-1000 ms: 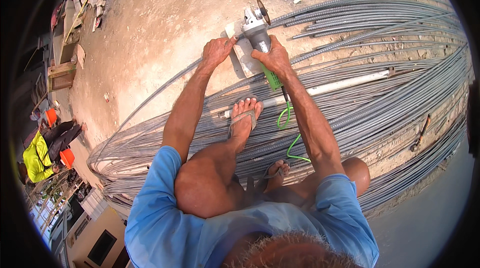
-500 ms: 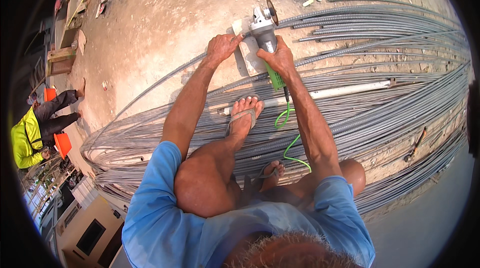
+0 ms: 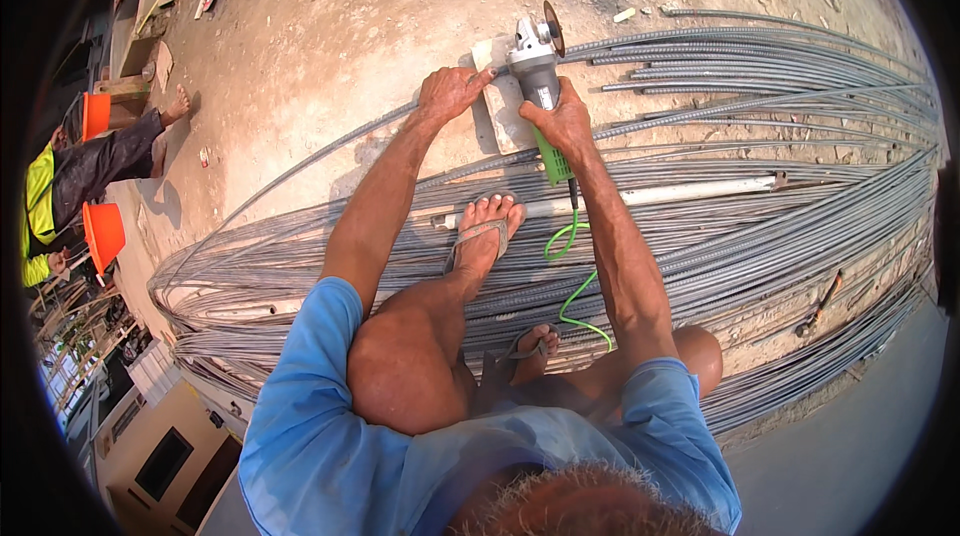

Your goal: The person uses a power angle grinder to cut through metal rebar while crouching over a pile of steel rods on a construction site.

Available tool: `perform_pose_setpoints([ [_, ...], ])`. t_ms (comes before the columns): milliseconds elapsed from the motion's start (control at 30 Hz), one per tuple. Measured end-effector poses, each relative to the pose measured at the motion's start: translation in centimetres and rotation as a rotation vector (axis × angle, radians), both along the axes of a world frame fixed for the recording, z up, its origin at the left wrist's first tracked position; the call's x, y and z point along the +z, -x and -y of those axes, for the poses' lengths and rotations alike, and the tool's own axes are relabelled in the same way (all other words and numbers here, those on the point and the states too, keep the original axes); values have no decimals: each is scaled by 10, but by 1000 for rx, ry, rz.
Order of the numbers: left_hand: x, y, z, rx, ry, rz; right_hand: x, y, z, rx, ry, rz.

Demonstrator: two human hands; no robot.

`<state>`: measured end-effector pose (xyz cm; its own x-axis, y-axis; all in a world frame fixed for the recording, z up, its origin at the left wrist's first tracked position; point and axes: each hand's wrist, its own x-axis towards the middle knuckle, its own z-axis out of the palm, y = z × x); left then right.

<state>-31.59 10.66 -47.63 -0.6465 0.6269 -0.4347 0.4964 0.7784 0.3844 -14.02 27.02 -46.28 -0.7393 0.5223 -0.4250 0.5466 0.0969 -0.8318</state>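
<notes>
My right hand [image 3: 563, 123] is wrapped round the body of a green and grey angle grinder [image 3: 541, 86]. Its cutting disc [image 3: 553, 28] points away from me, close to a steel rebar [image 3: 370, 126]. My left hand [image 3: 452, 94] grips that rebar just left of the grinder, over a pale flat block [image 3: 503, 114] on the ground. Whether the disc touches the bar I cannot tell. From the grinder's rear end a bright green cord [image 3: 576, 306] runs back between my foot and right forearm.
Long bundles of rebar [image 3: 800, 221] spread beneath my feet and off to the right. A pale pipe [image 3: 690, 191] lies across them. At the left, a person in a yellow top [image 3: 40, 198] is beside two orange buckets [image 3: 103, 234]. Wood scraps [image 3: 150, 11] lie at the far left.
The person at the left has moved nearer, with the orange buckets. My hands keep their grips on the grinder and rebar; the view has shifted slightly.
</notes>
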Motion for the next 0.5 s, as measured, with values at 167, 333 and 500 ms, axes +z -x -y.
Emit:
perform_pose_setpoints([
  [167, -5, 1, 14, 27, -9, -35, 5, 4, 8, 21, 5, 7],
  [333, -1, 2, -3, 4, 25, -15, 6, -3, -2, 17, -60, -1],
  [500, 4, 3, 9, -1, 30, 4, 12, 2, 5, 39, -16, 34],
])
